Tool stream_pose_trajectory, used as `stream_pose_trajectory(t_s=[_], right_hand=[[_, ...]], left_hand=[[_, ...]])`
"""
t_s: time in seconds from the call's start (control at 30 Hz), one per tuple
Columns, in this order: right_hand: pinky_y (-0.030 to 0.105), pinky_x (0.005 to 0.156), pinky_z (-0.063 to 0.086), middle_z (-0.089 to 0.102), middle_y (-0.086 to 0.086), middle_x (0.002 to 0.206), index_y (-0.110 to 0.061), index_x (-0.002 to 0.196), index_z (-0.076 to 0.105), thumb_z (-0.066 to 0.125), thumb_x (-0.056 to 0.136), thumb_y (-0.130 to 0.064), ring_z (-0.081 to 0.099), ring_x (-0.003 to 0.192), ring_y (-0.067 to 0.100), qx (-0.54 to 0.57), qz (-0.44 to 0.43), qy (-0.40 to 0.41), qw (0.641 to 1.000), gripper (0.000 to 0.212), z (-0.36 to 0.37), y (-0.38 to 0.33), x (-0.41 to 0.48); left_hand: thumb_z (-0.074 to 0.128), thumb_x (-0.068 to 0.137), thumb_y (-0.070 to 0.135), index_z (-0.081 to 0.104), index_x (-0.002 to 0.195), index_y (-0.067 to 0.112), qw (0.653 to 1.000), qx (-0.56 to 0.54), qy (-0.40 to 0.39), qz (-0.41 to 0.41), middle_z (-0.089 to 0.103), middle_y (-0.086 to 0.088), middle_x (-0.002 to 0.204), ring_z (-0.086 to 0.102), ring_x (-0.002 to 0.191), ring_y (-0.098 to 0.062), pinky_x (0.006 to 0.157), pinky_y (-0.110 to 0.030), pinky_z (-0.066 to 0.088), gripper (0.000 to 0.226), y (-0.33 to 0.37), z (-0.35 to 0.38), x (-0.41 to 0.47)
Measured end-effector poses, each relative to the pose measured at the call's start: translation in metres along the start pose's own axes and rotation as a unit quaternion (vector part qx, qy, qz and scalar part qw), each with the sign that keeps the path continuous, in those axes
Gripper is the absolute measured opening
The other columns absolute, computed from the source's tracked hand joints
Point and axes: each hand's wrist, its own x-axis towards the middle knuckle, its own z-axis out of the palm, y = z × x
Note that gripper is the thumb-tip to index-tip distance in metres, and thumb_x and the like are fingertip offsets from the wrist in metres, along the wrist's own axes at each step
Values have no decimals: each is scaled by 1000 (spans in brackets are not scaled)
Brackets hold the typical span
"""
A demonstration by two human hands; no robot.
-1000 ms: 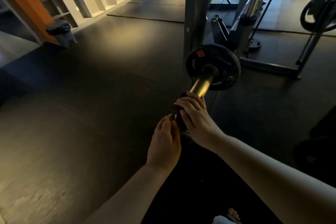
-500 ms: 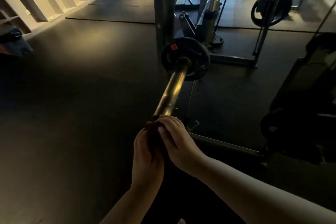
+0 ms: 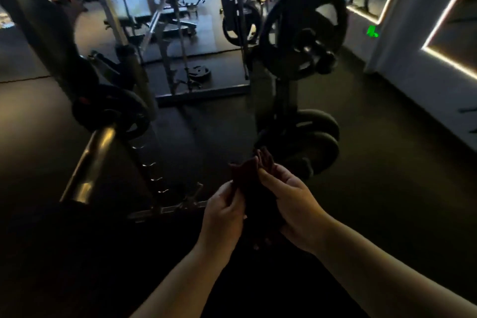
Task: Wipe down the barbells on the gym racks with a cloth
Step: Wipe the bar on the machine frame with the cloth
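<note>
Between both hands, low centre, the dark red cloth (image 3: 254,183) sits bunched up, my left hand (image 3: 223,214) pinching its left edge with curled fingers and my right hand (image 3: 291,204) cupped on its right side, fingers curled round it. Off to my left the barbell (image 3: 93,160) points toward me, well apart from the cloth, with a small black plate (image 3: 111,113) on its sleeve. Big plate (image 3: 302,31) hangs higher up ahead, stacked plates (image 3: 317,137) below it; dim light, finer detail not readable.
</note>
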Motion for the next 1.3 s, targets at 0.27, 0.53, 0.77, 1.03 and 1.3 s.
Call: stream_pose_trajectory(t_s=[0.27, 0.53, 0.77, 1.03, 1.3], right_hand=[[46, 85, 60, 77, 11, 107, -17, 125, 63, 61, 101, -23, 75, 100, 28, -46, -109, 129, 985, 25, -148, -92, -84], [48, 74, 64, 76, 22, 106, -6, 117, 68, 68, 97, -24, 76, 92, 34, -6, -117, 172, 978, 26, -256, -155, -120], [48, 74, 64, 76, 16, 108, -10, 126, 60, 63, 101, -24, 76, 93, 32, 29, -145, 217, 965, 29, -315, -206, -85], [34, 74, 61, 76, 10, 110, -18, 128, 53, 52, 102, -50, 77, 93, 21, -14, -73, 187, 980, 41, -361, -279, -14], [34, 66, 62, 79, 5, 96, -20, 119, 61, 48, 108, -31, 77, 87, 21, 9, -118, 224, 967, 21, -446, -364, 60]], left_hand=[[57, 100, 31, 67, 112, 20, 983, 130, -77, 108, 72, 4, 96, 71, 90, -7, 75, -23, 58, 18, 6, 184, -6], [72, 92, 24, 62, 112, 19, 974, 141, -133, 116, 72, -1, 101, 72, 92, -10, 75, -24, 59, 23, 6, 314, -6], [72, 92, 27, 58, 117, 29, 971, 138, -183, 65, 71, 0, 109, 73, 97, -15, 82, -39, 63, 29, 17, 386, 64], [72, 93, 20, 60, 123, 26, 898, 282, -186, 282, 56, 18, 114, 62, 103, -4, 86, -27, 58, 32, 14, 467, 176], [59, 97, 18, 55, 131, 28, 964, 192, -101, 156, 56, 10, 123, 59, 113, -10, 92, -26, 55, 36, 19, 540, 272]])
